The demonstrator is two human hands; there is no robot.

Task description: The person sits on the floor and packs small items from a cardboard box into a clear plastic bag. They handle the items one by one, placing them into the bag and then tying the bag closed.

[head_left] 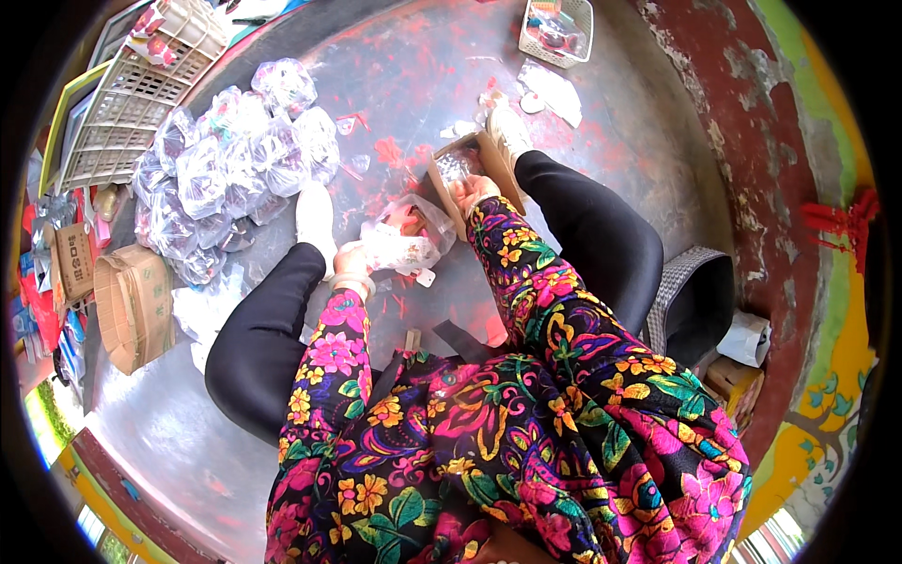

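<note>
My left hand (351,261) is closed on the edge of a clear plastic bag (434,228). Reddish-brown pieces show inside the bag, and a small white tag (426,278) lies at its near side. My right hand (473,191) is at the near end of an open cardboard box (440,191), just beyond the bag. Its fingers are curled in, and whatever they hold is hidden. Small, clear, shiny items (458,164) lie in the box, too small to name. The box stands on the floor between my feet, against my right shoe (508,129).
A heap of filled, tied plastic bags (218,169) lies to the left beyond my left shoe (316,221). Left of it are a cardboard carton (134,305) and a white plastic crate (122,122). A white basket (570,54) stands at the far right. A dark seat (700,305) is at my right.
</note>
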